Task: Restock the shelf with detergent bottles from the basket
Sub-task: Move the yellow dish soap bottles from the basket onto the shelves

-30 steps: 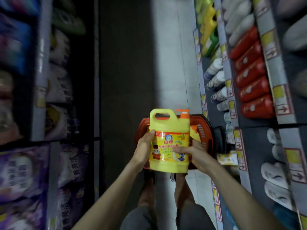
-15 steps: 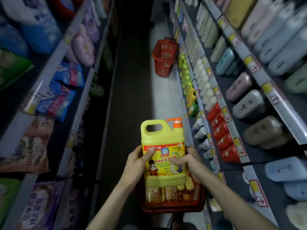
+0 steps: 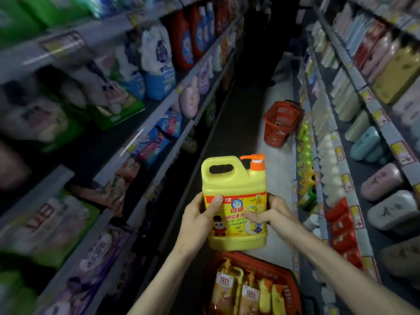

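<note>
A large yellow detergent bottle [image 3: 234, 201] with an orange pump and a carry handle is held upright in front of me, above the aisle floor. My left hand [image 3: 197, 217] grips its left side with the thumb on the label. My right hand [image 3: 272, 214] grips its right side. Below it stands a red basket [image 3: 293, 285] holding several more yellow and amber detergent bottles [image 3: 245, 294]. The shelf [image 3: 318, 178] on the right carries rows of yellow, green, white and red bottles.
A second red basket [image 3: 280, 123] stands further down the aisle by the right shelf. The left shelving [image 3: 145, 133] is packed with bags and refill pouches. The aisle floor [image 3: 238, 133] runs between both shelf rows, dim towards its far end.
The bottle has risen out of the basket and is held higher. My view has tilted up from the floor to look down the aisle.
</note>
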Tool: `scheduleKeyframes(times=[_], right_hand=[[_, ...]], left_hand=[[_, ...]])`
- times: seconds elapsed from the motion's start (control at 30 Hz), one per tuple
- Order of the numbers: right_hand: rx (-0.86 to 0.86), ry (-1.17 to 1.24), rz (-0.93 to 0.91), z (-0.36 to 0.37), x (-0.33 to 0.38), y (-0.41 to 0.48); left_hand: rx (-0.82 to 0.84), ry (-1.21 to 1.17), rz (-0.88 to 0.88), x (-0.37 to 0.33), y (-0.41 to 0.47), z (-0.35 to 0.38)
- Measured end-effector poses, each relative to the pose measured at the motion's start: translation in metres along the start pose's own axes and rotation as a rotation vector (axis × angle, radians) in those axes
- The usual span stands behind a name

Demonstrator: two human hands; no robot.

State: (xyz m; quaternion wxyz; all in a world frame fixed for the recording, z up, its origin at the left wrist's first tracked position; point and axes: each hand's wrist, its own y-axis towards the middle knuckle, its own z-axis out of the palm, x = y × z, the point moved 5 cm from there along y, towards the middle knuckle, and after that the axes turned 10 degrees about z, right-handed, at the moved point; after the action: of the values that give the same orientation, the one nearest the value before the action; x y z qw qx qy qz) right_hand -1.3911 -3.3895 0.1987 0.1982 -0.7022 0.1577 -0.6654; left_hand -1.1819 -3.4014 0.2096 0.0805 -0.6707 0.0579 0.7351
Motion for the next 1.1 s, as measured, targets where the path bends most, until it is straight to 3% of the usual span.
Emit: scheduleKeyframes(times=[0.3, 0.53, 0.87, 1.1], right_hand=[[0.416, -0.184, -0.146, 0.086, 0.015, -0.010], [0.686, -0.335, -0.293, 0.199, 0.015, -0.061], [1.092, -0.487, -0.435, 0.385, -0.016, -0.207], [1.345, -0.539, -0.484, 0.482, -0.074, -0.357]], left_hand=[[-0.486, 0.132, 0.091, -0.029, -0.109, -0.047], [-0.870, 0.174, 0.137, -0.056, -0.237, -0.084], [-1.353, 0.184, 0.241, -0.087, -0.466, -0.127], [-1.520, 0.298, 0.289, -0.100, -0.645, -0.133]])
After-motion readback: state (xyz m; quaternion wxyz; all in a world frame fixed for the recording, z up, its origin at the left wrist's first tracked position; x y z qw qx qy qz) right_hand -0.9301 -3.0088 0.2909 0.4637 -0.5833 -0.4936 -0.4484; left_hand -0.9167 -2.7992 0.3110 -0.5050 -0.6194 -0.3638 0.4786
